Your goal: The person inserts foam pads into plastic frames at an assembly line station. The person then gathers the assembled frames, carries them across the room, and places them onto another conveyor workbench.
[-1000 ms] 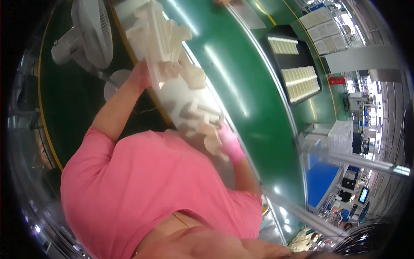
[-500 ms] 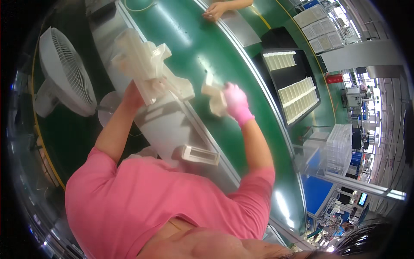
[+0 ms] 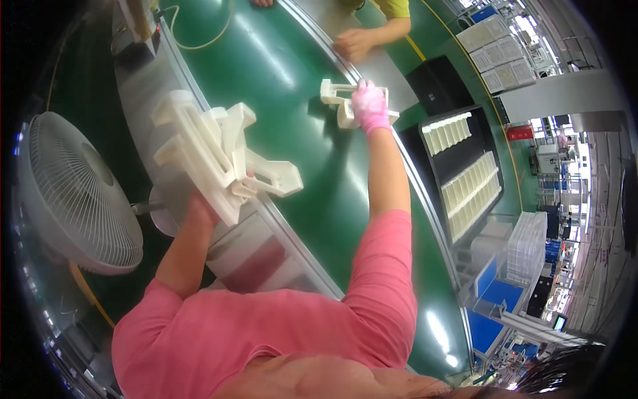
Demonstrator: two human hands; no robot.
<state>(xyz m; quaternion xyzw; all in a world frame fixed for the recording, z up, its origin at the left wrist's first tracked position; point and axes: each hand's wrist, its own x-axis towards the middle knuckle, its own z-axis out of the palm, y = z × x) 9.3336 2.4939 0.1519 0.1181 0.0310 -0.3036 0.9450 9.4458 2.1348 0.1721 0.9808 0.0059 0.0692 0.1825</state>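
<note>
A bundle of several cream-white moulded plastic frames (image 3: pixel 216 143), with slots and angled arms, is held up over the metal ledge (image 3: pixel 279 256) by my left hand (image 3: pixel 203 207). That hand is mostly hidden beneath the bundle. My right hand (image 3: pixel 370 106), in a pink glove, reaches out across the green conveyor belt (image 3: pixel 312 173). Its fingers are closed on one white plastic part (image 3: pixel 337 91) near the belt's far rail. Whether that part touches the belt I cannot tell.
A co-worker's hand (image 3: pixel 355 45) rests by the far rail, below a yellow sleeve (image 3: pixel 392 5). A black tray (image 3: pixel 435 149) with rows of cream compartments stands beyond the belt. At left is a white fan (image 3: pixel 83 193); a pale cable (image 3: pixel 174 26) loops over the belt.
My right hand has moved away from me to the far rail with the white part. The bundle has come slightly nearer. The small rectangular frame on the ledge is out of view.
</note>
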